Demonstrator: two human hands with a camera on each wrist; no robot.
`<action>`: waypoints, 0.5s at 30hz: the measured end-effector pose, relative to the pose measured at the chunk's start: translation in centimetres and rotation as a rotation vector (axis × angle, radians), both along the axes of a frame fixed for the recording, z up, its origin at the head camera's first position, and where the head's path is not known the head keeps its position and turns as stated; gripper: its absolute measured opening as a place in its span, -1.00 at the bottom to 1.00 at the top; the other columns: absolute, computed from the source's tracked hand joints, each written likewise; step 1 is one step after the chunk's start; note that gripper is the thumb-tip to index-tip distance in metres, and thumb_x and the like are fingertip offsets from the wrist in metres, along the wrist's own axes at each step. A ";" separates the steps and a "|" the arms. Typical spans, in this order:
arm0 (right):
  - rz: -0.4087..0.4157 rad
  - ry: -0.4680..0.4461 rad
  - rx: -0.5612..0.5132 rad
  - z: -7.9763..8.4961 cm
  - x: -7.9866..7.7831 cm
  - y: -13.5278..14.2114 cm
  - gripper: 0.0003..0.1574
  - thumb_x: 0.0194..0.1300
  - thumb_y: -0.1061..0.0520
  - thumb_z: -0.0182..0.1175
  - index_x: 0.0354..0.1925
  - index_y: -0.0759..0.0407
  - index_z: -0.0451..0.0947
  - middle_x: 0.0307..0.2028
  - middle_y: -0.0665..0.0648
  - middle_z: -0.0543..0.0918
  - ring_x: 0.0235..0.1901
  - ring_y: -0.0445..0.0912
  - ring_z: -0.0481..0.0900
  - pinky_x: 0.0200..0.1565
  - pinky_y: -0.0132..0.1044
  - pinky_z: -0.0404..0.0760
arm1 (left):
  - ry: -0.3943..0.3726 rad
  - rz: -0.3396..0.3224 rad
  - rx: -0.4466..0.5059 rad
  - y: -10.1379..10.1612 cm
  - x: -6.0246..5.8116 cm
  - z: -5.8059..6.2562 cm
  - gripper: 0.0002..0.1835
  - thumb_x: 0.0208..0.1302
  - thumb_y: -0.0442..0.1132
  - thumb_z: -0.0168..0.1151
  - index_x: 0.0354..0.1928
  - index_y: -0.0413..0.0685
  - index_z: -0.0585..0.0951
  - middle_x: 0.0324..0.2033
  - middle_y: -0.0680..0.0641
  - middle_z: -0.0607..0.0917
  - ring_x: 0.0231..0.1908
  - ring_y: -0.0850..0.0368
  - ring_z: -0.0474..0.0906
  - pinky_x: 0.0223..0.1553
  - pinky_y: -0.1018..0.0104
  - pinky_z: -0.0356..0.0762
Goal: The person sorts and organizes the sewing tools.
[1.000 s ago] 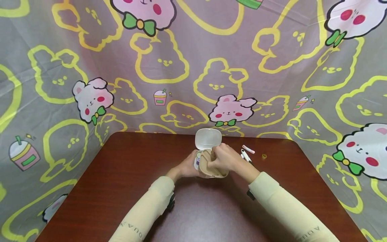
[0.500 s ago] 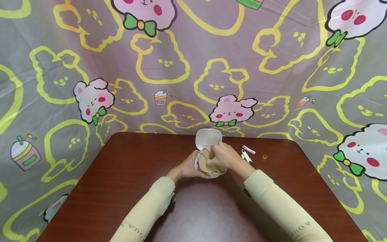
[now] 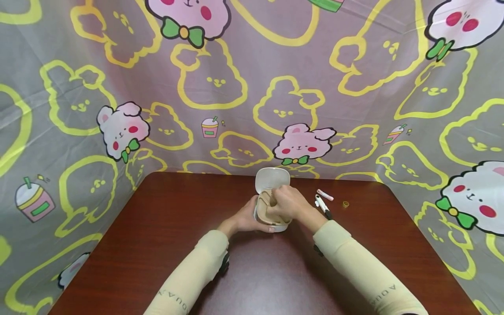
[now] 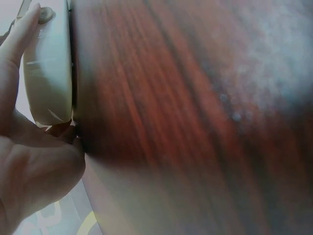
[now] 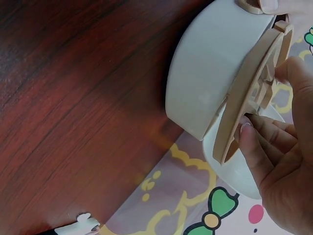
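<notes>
A small white box (image 5: 205,68) stands on the table, with its white lid (image 3: 272,178) raised at the back. My left hand (image 3: 245,218) holds the box from its left side, thumb along the front. Over the box's opening lies a tan tray insert (image 3: 265,214) with moulded compartments. My right hand (image 3: 292,203) pinches this insert inside its recess, thumb and fingers curled. In the right wrist view the insert (image 5: 234,103) sits at the box's rim, slightly tilted, with a gap along one edge. What lies in the box beneath it is hidden.
Right of the box lie a white tool with a black end (image 3: 323,206), a pink and white stick (image 3: 324,195) and a small yellowish ring (image 3: 345,204). A patterned cloth (image 3: 220,144) stands close behind the table (image 3: 177,210).
My right hand has moved the tan insert left and down over the box's opening. Purple and white contents that showed at the left are now covered. My left hand has stayed at the box.
</notes>
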State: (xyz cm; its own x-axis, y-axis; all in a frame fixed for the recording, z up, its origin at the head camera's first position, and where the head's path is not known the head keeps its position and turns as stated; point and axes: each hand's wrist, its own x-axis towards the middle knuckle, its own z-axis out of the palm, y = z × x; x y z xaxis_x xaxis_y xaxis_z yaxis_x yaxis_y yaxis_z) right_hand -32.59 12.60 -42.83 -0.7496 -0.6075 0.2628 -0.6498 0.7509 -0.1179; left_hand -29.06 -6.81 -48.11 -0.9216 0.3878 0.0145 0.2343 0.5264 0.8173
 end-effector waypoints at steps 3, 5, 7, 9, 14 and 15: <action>0.010 0.014 0.016 -0.1 -0.1 -0.1 -0.68 -0.09 -0.12 0.37 -0.64 -0.10 0.43 -0.72 -0.14 0.40 -0.66 -0.18 0.34 -0.61 -0.25 0.37 | -0.005 0.004 -0.003 0.0 0.0 0.0 0.24 -0.19 0.00 0.74 0.48 -0.11 0.16 0.34 -0.17 0.40 0.34 -0.05 0.35 0.37 0.05 0.26; 0.019 0.027 0.030 -0.1 -0.1 -0.2 -0.67 -0.07 -0.13 0.36 -0.67 -0.11 0.41 -0.72 -0.14 0.37 -0.66 -0.19 0.32 -0.62 -0.25 0.35 | -0.005 0.003 -0.003 0.0 0.1 0.0 0.25 -0.19 0.00 0.75 0.50 -0.11 0.14 0.35 -0.18 0.39 0.35 -0.05 0.33 0.38 0.04 0.25; 0.035 0.041 0.040 -0.1 -0.2 -0.3 -0.67 -0.06 -0.12 0.35 -0.69 -0.12 0.41 -0.72 -0.14 0.36 -0.66 -0.18 0.30 -0.62 -0.25 0.34 | 0.009 -0.007 0.012 0.0 0.0 0.0 0.27 -0.19 -0.02 0.75 0.51 -0.12 0.12 0.37 -0.19 0.38 0.35 -0.05 0.33 0.39 0.04 0.24; 0.047 0.054 0.050 0.0 -0.2 -0.4 -0.67 -0.06 -0.11 0.35 -0.72 -0.12 0.41 -0.70 -0.13 0.36 -0.65 -0.18 0.30 -0.62 -0.24 0.33 | 0.038 -0.030 0.031 0.1 -0.1 -0.2 0.27 -0.18 -0.05 0.74 0.52 -0.12 0.11 0.37 -0.17 0.38 0.34 -0.02 0.34 0.39 0.05 0.24; 0.051 0.061 0.074 -0.1 -0.2 -0.7 -0.66 -0.08 -0.10 0.35 -0.72 -0.12 0.40 -0.68 -0.12 0.38 -0.63 -0.15 0.31 -0.59 -0.21 0.36 | 0.126 -0.102 0.121 0.2 -0.4 -0.7 0.20 -0.17 -0.13 0.74 0.48 -0.11 0.17 0.28 -0.08 0.49 0.22 0.11 0.47 0.35 0.12 0.31; 0.050 0.059 0.076 -0.1 -0.2 -0.7 -0.66 -0.08 -0.10 0.36 -0.72 -0.11 0.40 -0.69 -0.12 0.38 -0.63 -0.15 0.32 -0.59 -0.21 0.36 | 0.139 -0.112 0.135 0.2 -0.5 -0.8 0.18 -0.17 -0.13 0.74 0.47 -0.10 0.19 0.25 -0.07 0.51 0.19 0.14 0.49 0.34 0.14 0.33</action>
